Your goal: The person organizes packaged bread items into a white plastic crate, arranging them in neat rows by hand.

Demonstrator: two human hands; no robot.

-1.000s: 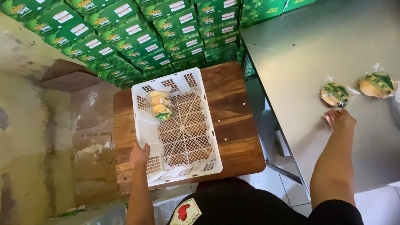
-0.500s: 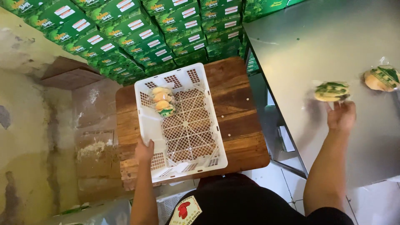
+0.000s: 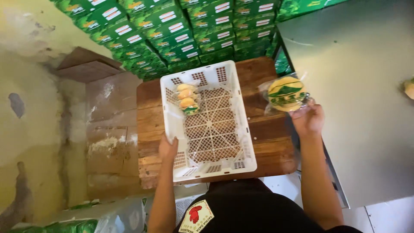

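Observation:
A white plastic crate (image 3: 224,151) sits on a small wooden table (image 3: 267,129). My left hand (image 3: 168,149) grips the crate's near left rim. My right hand (image 3: 308,118) holds a round yellow bun in a clear wrapper with a green print (image 3: 285,93), raised over the table's right edge, just right of the crate. Inside the crate, at its far left corner, lie a few wrapped buns (image 3: 186,98) stacked in a row.
Green cartons (image 3: 172,34) are stacked in rows behind the table. A grey metal table (image 3: 366,86) stands to the right, with another wrapped bun (image 3: 409,87) at its right edge. Brown cardboard (image 3: 112,125) lies to the left by a stained wall.
My right hand picked up a wrapped bun from the grey table and carried it left toward the crate. My left hand stayed on the crate's rim.

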